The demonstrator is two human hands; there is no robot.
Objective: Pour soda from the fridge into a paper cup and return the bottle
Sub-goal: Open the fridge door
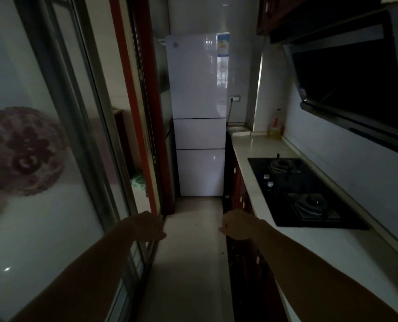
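Observation:
A tall white three-door fridge (199, 112) stands at the far end of a narrow, dim kitchen, all its doors closed. No soda bottle or paper cup is in sight. Both my arms reach forward over the floor. My left hand (150, 226) hangs with loosely curled fingers beside the edge of the sliding door and holds nothing. My right hand (236, 225) is in front of the counter's edge, fingers loosely curled, nothing in it.
A glass sliding door (42, 159) with a red frame lines the left side. On the right runs a pale counter (258, 145) with a black two-burner gas hob (298, 194), an oil bottle (275, 126) at the back and a range hood (356, 77) above. A tiled floor aisle (193, 252) leads to the fridge.

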